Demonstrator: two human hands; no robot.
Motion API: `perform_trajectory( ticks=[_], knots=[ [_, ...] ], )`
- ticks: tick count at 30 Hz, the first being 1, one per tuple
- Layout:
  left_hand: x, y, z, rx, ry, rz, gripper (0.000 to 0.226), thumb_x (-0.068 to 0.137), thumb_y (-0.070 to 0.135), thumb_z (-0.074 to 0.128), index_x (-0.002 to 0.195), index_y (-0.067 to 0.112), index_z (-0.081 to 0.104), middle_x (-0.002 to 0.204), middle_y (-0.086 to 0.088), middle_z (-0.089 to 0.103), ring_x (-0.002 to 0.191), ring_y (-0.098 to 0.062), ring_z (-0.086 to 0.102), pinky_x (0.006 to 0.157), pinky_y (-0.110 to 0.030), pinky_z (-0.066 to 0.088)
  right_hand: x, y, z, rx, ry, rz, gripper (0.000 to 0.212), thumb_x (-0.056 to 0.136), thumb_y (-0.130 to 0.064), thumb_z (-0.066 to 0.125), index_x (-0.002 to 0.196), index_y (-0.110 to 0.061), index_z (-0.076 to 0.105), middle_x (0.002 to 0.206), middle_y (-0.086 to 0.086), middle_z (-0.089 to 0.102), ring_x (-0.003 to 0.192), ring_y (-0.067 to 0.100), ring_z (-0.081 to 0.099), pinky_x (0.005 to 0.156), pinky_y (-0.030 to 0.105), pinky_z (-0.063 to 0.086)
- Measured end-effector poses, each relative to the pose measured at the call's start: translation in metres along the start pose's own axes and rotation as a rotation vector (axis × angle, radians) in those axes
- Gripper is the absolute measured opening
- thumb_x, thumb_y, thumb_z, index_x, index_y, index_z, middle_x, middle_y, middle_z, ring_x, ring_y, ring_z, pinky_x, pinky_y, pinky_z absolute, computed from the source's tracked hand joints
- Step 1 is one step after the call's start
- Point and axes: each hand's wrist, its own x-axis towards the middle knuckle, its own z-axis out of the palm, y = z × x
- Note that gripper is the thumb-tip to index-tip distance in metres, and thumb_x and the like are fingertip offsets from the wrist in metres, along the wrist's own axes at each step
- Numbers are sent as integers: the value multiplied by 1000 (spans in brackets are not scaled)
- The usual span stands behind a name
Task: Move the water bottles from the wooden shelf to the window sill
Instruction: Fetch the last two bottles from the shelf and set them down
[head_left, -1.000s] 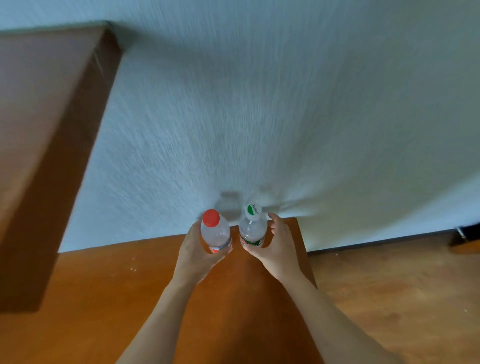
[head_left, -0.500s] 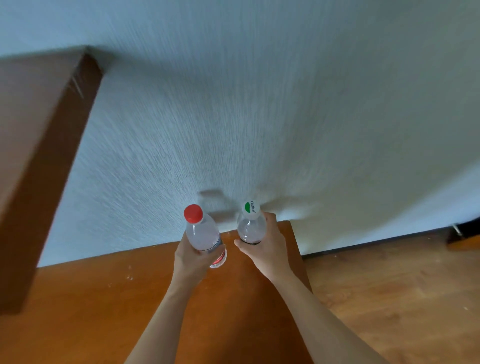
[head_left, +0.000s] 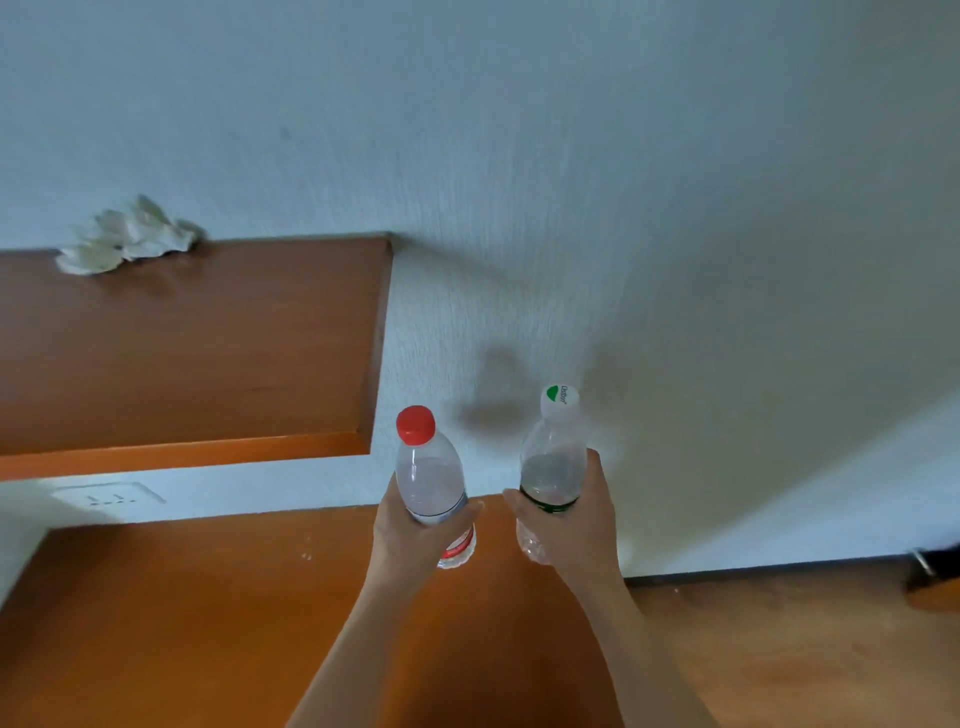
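Observation:
My left hand (head_left: 410, 540) grips a clear water bottle with a red cap (head_left: 430, 475) around its lower body. My right hand (head_left: 576, 525) grips a second clear bottle with a white and green cap (head_left: 553, 457) at its dark green label. Both bottles are upright and held in the air above the lower wooden shelf (head_left: 208, 613), close to the pale wall. The two bottles are apart, a hand's width between them. No window sill is in view.
An upper wooden shelf (head_left: 197, 348) juts from the wall at the left, with a crumpled white cloth (head_left: 127, 236) at its back. A wall socket (head_left: 109, 499) sits between the shelves. Wooden floor (head_left: 789, 644) lies to the right, with a dark object (head_left: 935, 566) at the edge.
Both hands have lifted the bottles off the lower shelf and drawn them apart. The view has shifted, so the upper shelf's top and the cloth now show.

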Motion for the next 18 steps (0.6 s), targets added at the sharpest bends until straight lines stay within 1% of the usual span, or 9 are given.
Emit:
perform_trajectory(
  ticks=[3, 6, 9, 12, 15, 16, 18],
  knots=[
    [-11, -1, -11, -13, 43, -5, 62, 66, 24, 89, 117, 23, 53, 98, 4, 63, 90, -23, 65, 56, -6, 49, -2, -8, 6, 20, -54, -15, 67, 69, -21, 90, 118, -29, 44, 102, -16, 54, 94, 8, 59, 68, 2, 47],
    [-21, -8, -31, -34, 87, 7, 65, 60, 36, 86, 116, 23, 55, 97, 2, 64, 90, -25, 66, 57, -9, 50, -6, -11, 24, 29, -116, -37, 68, 68, -21, 91, 120, -26, 47, 102, -11, 57, 94, 13, 61, 69, 5, 50],
    [-35, -14, -59, -55, 174, -8, 60, 64, 30, 88, 112, 30, 52, 99, 5, 62, 90, -21, 66, 58, -10, 51, -16, -12, 51, 23, -214, -69, 71, 68, -23, 91, 123, -29, 47, 105, -11, 58, 97, 15, 62, 70, 6, 52],
    [-57, -16, -92, -66, 306, -19, 62, 62, 36, 85, 113, 30, 52, 99, 6, 62, 92, -19, 66, 61, -12, 52, -29, -17, 80, 23, -361, -162, 72, 67, -26, 92, 125, -28, 49, 105, -12, 60, 97, 13, 63, 72, 11, 55],
    [-90, -19, -122, -86, 485, -55, 60, 62, 36, 83, 112, 30, 52, 98, 5, 62, 97, -10, 64, 63, -14, 54, -42, -32, 108, 50, -548, -253, 71, 67, -31, 92, 124, -25, 51, 104, -10, 63, 96, 12, 65, 74, 15, 57],
    [-103, -19, -130, -87, 545, -72, 60, 62, 37, 83, 113, 29, 52, 98, 4, 62, 97, -12, 64, 64, -15, 54, -47, -36, 117, 65, -611, -278, 72, 66, -34, 92, 125, -24, 52, 104, -7, 63, 95, 13, 66, 74, 15, 57],
    [-135, -21, -144, -85, 674, -116, 64, 62, 39, 83, 117, 27, 52, 100, 3, 62, 96, -17, 64, 67, -17, 55, -61, -45, 133, 106, -744, -315, 78, 63, -50, 89, 127, -26, 51, 106, -4, 64, 98, 15, 67, 77, 20, 60]
  ],
)
